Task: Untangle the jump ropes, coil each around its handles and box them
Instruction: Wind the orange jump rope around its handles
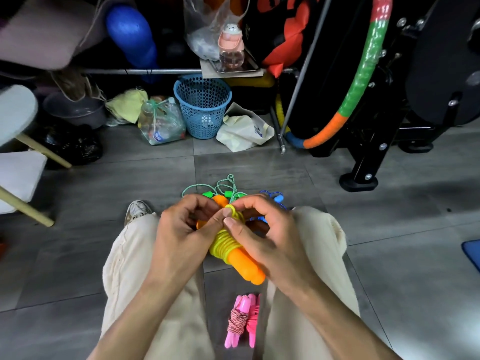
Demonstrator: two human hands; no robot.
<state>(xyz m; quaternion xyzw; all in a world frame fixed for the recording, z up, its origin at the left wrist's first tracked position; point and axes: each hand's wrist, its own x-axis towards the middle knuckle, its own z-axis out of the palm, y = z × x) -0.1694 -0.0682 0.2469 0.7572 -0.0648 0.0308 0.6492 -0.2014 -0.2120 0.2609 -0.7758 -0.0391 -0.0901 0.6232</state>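
Both hands hold an orange-handled jump rope (245, 266) above my knees, its yellow cord (225, 244) coiled tightly around the handles. My left hand (184, 227) grips the far end of the handles and pinches a loop of the yellow cord. My right hand (262, 229) curls over the bundle and pinches the same loop from the other side. On the floor beyond lie a green rope (220, 188) with green handles and a blue rope (275, 200), partly hidden by my hands. A pink rope (242, 320), coiled around its handles, lies on the floor between my legs. No box is in view.
A blue mesh basket (202, 105), a bag of plastic bottles (161, 123) and a white bag (244, 131) stand at the back. A black exercise machine (389, 120) and a colourful hoop (361, 74) fill the right. A wooden-legged stool (18, 141) is at left.
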